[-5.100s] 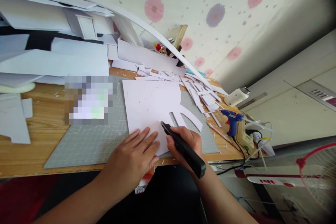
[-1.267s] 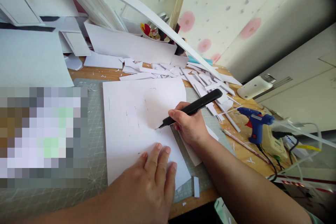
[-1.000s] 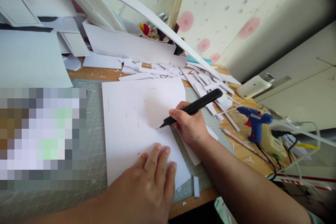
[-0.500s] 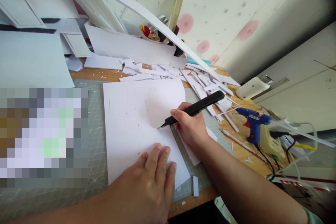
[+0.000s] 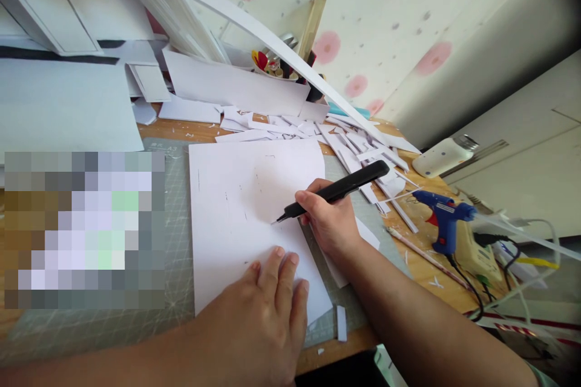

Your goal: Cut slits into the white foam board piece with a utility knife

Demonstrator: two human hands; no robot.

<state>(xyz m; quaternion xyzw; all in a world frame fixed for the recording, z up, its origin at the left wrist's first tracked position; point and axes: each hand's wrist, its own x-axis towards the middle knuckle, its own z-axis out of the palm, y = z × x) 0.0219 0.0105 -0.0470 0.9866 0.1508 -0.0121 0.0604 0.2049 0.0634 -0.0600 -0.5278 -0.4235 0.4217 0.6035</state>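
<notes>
A white sheet [image 5: 227, 236] with several small dark marks lies on a grey-green cutting mat [image 5: 175, 254]. My left hand [image 5: 272, 296] rests on its lower part, palm down and fingers spread. In my right hand [image 5: 329, 217] is a black pen-like tool [image 5: 338, 190], gripped between thumb and fingers and slanting down to the left. Its thin tip is at the sheet's surface, right of the marks; whether it touches cannot be made out. Another white piece [image 5: 336, 266] lies partly under my right hand.
White offcuts [image 5: 281, 124] are heaped along the back of the wooden table. At the right are a blue glue gun [image 5: 445, 217] with cables and a white bottle [image 5: 445, 156]. A small white strip [image 5: 341, 323] lies near the front edge.
The view has shifted slightly, so the sheet and background appear further right. My right hand and the tool tip have moved slightly left relative to the sheet; my left hand stays on it.
</notes>
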